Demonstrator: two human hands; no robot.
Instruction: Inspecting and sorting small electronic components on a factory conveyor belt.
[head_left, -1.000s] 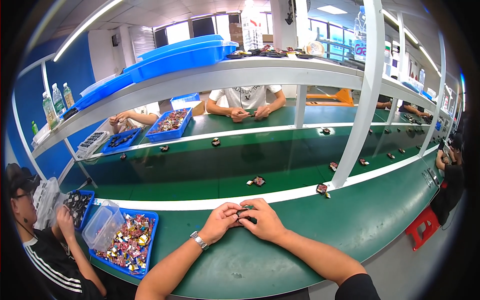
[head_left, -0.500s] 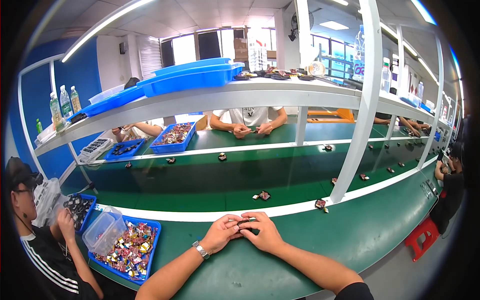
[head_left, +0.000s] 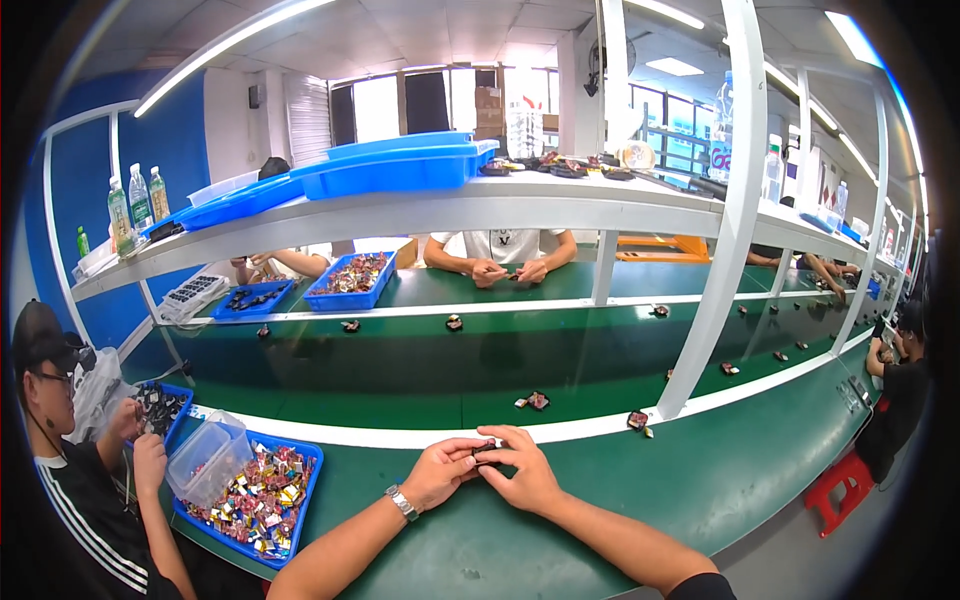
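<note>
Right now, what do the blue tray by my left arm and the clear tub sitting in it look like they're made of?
The blue tray looks like moulded plastic: uniform bright colour, thin rim with a soft sheen. The clear tub seems to be translucent, slightly frosted plastic; the contents behind it show through dimly. Neither can be confirmed by look alone.

- Clear plastic drink bottles with green labels, shelf end at ten o'clock: three
- Shallow blue plastic parts trays on the green bench: four
- Red plastic stool, four o'clock: one

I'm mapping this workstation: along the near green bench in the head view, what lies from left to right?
Clear plastic tub → blue tray of small parts → left hand → small dark part → right hand → red stool.
</note>
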